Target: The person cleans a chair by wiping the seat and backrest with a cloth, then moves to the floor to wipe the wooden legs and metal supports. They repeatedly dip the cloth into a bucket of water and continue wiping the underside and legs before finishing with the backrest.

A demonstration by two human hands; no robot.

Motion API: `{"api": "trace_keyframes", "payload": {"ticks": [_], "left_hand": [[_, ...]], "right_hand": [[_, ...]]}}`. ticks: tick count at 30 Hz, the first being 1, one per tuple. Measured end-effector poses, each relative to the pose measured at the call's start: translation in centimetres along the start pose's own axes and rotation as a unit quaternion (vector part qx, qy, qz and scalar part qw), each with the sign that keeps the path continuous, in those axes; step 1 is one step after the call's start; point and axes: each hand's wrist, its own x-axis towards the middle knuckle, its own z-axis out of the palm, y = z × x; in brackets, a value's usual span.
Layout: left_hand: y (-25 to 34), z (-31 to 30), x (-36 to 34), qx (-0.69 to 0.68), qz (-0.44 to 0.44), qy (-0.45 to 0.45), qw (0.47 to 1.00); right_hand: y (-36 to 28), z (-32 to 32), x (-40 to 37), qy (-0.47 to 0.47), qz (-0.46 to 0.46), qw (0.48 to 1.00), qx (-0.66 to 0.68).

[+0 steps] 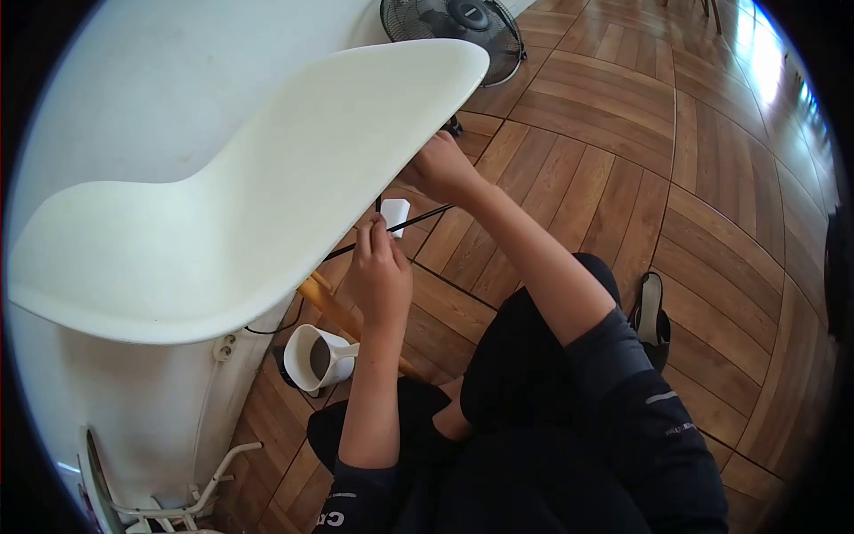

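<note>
A white moulded chair is tipped beside the wall, its seat shell facing up. Near its lower edge, my left hand has bent fingers at the dark rods beneath the shell; whatever it grips, if anything, is too small to make out. My right hand reaches under the shell's right edge, with its fingertips hidden there. A small white block shows just behind my left fingertips. One wooden leg slants down from the chair, left of my left wrist.
A white pitcher stands on the floor left of my left forearm. Behind the chair is a black fan. A wall socket with a cable is at left, above a white metal frame. A black shoe lies right of my knee.
</note>
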Motion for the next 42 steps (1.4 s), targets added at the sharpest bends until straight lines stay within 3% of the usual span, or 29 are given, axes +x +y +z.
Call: {"api": "trace_keyframes", "payload": {"ticks": [1,2,4,5,8,9,13,16,18,20,22,27,29,30,32,35,37,39,40,42], "left_hand": [[-0.2,0.1,0.0,0.009,0.009,0.007,1.0],[-0.3,0.2,0.1,0.009,0.007,0.008,1.0],[-0.4,0.3,-0.1,-0.013,-0.007,0.013,1.0],[-0.5,0.3,-0.3,-0.012,-0.01,0.01,1.0],[-0.6,0.5,-0.3,-0.017,-0.017,0.009,1.0],[-0.6,0.6,-0.4,-0.01,-0.006,0.017,1.0],[-0.6,1.2,-0.4,0.012,0.021,0.055,0.998],[-0.4,0.9,-0.4,0.001,0.001,0.029,1.0],[-0.5,0.8,-0.4,0.003,0.002,0.024,1.0],[-0.2,0.8,-0.3,0.0,-0.002,0.023,1.0],[0.1,0.6,-0.4,0.019,-0.012,0.002,1.0],[0.9,0.4,-0.3,0.034,-0.013,-0.013,0.999],[1.2,0.1,-0.4,0.034,-0.022,-0.025,0.999],[1.3,-0.1,-0.3,0.019,-0.037,-0.035,0.999],[1.5,-0.4,-0.2,0.001,-0.047,-0.041,0.998],[1.4,-0.8,-0.1,-0.002,-0.059,-0.076,0.995],[1.1,-0.1,-0.4,0.028,-0.011,-0.02,0.999],[0.9,0.4,-0.4,0.019,-0.018,-0.018,0.999],[1.0,0.5,-0.5,0.012,-0.022,-0.023,0.999],[1.2,0.7,-0.5,0.014,-0.03,-0.023,0.999]], "right_hand": [[-0.1,0.2,1.1,-0.054,0.038,0.986,0.151],[-0.3,0.2,1.0,-0.056,0.037,0.986,0.151],[-0.6,0.1,-0.3,-0.035,0.248,0.876,0.412],[1.7,0.4,-0.4,-0.095,0.256,0.902,0.335],[4.4,-0.6,-3.4,-0.154,0.302,0.897,0.285],[3.3,-0.4,-4.5,-0.049,0.292,0.897,0.327],[3.9,0.5,-2.1,-0.076,0.275,0.923,0.259],[0.9,0.7,0.5,-0.078,0.316,0.878,0.351],[1.1,1.1,1.9,-0.109,0.191,0.936,0.276],[1.3,1.4,1.4,-0.103,0.246,0.915,0.302],[1.0,1.4,-0.2,-0.008,0.081,0.995,0.058],[3.9,0.3,-6.9,0.086,-0.014,0.984,-0.156],[6.1,-1.1,-9.8,-0.107,0.089,0.967,-0.213],[6.6,-1.6,-10.6,-0.108,0.09,0.966,-0.216],[7.5,-2.3,-11.3,-0.244,0.176,0.927,-0.224],[7.9,-2.2,-12.3,-0.279,0.233,0.903,-0.229],[6.8,-1.9,-12.0,-0.229,0.218,0.927,-0.202],[5.3,-1.0,-10.6,-0.145,0.193,0.961,-0.137],[4.5,-0.4,-10.0,-0.147,0.192,0.96,-0.138],[3.6,0.6,-9.6,-0.037,0.142,0.986,-0.084]]}}
